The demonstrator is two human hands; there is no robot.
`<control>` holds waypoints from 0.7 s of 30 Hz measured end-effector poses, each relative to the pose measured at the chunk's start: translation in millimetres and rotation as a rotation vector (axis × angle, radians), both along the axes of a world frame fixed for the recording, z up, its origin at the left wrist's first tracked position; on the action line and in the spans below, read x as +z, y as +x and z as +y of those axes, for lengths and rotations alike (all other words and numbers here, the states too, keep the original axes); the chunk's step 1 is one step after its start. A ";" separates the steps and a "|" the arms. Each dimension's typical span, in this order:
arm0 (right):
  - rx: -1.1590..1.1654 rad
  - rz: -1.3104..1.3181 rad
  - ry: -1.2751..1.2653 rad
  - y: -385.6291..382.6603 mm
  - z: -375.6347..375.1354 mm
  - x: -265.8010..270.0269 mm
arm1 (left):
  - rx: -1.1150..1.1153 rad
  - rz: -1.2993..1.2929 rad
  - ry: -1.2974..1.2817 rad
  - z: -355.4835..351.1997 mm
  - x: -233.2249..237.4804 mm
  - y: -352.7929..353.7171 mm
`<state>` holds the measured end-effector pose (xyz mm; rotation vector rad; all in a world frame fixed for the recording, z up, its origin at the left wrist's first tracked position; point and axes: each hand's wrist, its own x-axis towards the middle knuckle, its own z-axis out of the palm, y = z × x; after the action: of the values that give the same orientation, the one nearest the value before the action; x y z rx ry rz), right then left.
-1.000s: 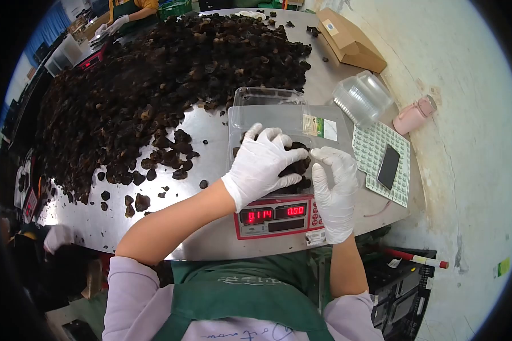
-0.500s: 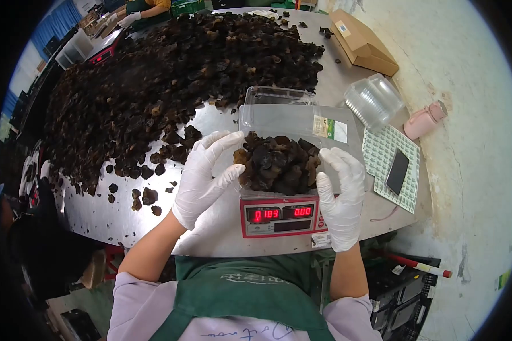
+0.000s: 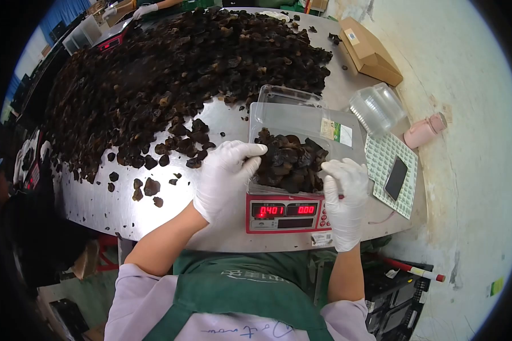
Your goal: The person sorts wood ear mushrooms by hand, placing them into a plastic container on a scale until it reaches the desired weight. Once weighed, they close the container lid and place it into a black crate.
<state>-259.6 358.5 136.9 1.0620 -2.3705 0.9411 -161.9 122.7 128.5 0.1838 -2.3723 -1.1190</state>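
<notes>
A clear plastic box (image 3: 255,187) heaped with dark wood ear mushrooms (image 3: 293,162) sits on a red digital scale (image 3: 250,227), which reads 0.401. Its lid (image 3: 290,116), bearing a green and white label, stands folded back. My white-gloved left hand (image 3: 224,176) is closed at the box's left wall, index fingertip and thumb over the edge by the mushrooms. At the right wall, my gloved right hand (image 3: 347,199) is closed too, fingers curled over the rim. What lies between the fingertips is partly hidden.
A large pile of wood ears (image 3: 153,85) covers the table's left and back. Another clear container (image 3: 293,95) lies behind the lid. To the right are stacked clear tubs (image 3: 378,108), a phone (image 3: 396,178), a pink bottle (image 3: 425,131) and a cardboard box (image 3: 370,51). A co-worker's gloved hand (image 3: 145,11) shows far back.
Both hands have gone from spread fingers beside the box to closed fingers at its side walls. The scale's reading has risen from 0.189 to 0.401. The view has shifted slightly.
</notes>
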 end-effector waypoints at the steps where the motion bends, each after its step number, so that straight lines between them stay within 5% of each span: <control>1: -0.029 0.010 -0.060 0.6 2.4 0.9 | 0.003 0.000 0.000 -3.6 1.7 1.1; 3: -0.046 -0.001 -0.079 1.9 5.5 0.3 | -0.129 -0.165 0.869 -12.9 6.8 1.7; 8: -0.089 -0.032 -0.095 6.0 9.1 -4.8 | -0.057 -0.176 0.865 -21.3 -3.9 2.9; 11: -0.073 -0.041 -0.114 6.7 10.7 -8.6 | -0.069 -0.107 1.050 -29.3 -12.2 4.2; 14: -0.075 -0.060 -0.119 10.4 11.1 -7.0 | -0.156 -0.068 1.525 -49.2 -27.9 13.3; 17: -0.073 -0.062 -0.123 11.2 10.7 -7.4 | -0.430 0.050 1.640 -60.9 -43.0 24.9; 21: -0.064 -0.067 -0.124 13.5 10.2 -6.6 | -0.298 0.011 1.570 -67.8 -49.7 36.1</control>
<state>-246.1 368.7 130.3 0.9153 -2.3501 1.1011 -125.8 54.8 78.8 0.3195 -0.9778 -2.8021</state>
